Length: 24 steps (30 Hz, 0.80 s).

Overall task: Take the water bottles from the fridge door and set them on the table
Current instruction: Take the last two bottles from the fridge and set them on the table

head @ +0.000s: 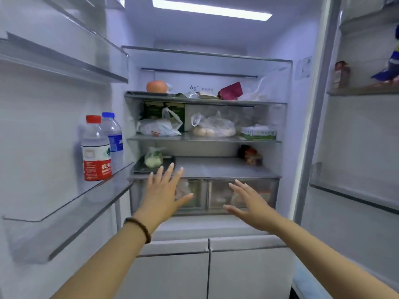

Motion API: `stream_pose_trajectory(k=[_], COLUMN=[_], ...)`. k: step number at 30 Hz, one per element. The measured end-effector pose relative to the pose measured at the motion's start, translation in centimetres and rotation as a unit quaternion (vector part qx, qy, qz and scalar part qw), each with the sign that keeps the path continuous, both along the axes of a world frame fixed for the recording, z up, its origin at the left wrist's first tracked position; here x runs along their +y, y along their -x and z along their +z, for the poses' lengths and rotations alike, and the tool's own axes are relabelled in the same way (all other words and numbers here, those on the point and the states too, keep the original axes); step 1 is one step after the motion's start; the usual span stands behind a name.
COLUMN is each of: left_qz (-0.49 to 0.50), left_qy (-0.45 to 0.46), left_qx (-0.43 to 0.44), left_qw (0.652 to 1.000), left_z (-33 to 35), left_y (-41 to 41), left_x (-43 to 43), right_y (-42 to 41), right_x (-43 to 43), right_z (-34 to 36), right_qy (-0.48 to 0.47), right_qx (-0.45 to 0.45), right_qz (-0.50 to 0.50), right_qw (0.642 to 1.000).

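Two water bottles stand upright in a clear bin of the left fridge door [71, 203]. The nearer bottle [96, 148] has a red cap and a red and white label. Behind it stands a bottle [114, 137] with a blue cap and blue label. My left hand [165, 190] is stretched out flat with fingers spread, in front of the fridge's lower shelf, to the right of the bottles and apart from them. My right hand [248, 201] is also flat and empty, in front of the crisper drawers. No table is in view.
The open fridge shows shelves [203, 138] with bagged food, eggs, an orange fruit [156, 86] and boxes. Two clear crisper drawers [241, 195] sit below. The right door [356, 190] holds a small carton and a blue package. White lower doors [207, 266] are closed.
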<state>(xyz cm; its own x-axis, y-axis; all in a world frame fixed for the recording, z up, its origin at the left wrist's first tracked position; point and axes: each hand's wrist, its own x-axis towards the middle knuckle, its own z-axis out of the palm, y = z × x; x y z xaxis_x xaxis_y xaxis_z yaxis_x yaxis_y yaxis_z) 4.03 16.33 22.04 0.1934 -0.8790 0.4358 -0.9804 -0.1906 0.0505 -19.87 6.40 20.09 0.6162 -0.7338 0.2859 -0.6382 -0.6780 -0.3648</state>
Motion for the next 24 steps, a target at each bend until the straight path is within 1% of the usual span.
stream_pose_trajectory(k=[3,7,9,13,17,20,24], left_qz=[0.081,0.190,0.237,0.322,0.397,0.426,0.418], left_qy=[0.024,0.049,0.053,0.069,0.062,0.070,0.120], left_qx=[-0.012,-0.007,-0.011,-0.060,-0.050,-0.050,-0.023], left_qw=[0.996,0.981,0.970,0.942,0.914,0.901,0.900], left_z=[0.9,2.7,4.0,6.3,8.0,8.9,9.8], left_y=[-0.4,-0.7,-0.9,-1.9,-3.9,-6.0,-8.5], left_x=[-0.2,0.9,1.9,4.2,5.4,5.7,4.9], right_y=[-3.1,-7.7,-10.1,-14.9,-19.6,-22.9,-26.7], right_x=[-4.8,-8.6,-9.2,-9.1,-8.5,-7.8,-7.4], right_z=[0.8,2.5,3.7,5.5,6.9,7.7,9.4], right_qy=[0.020,0.018,0.005,-0.022,-0.029,-0.039,-0.057], right_qx=[0.005,0.005,-0.008,-0.046,-0.072,-0.091,-0.115], right_qz=[0.078,0.199,0.251,0.338,0.399,0.440,0.479], right_qw=[0.997,0.980,0.968,0.940,0.914,0.893,0.868])
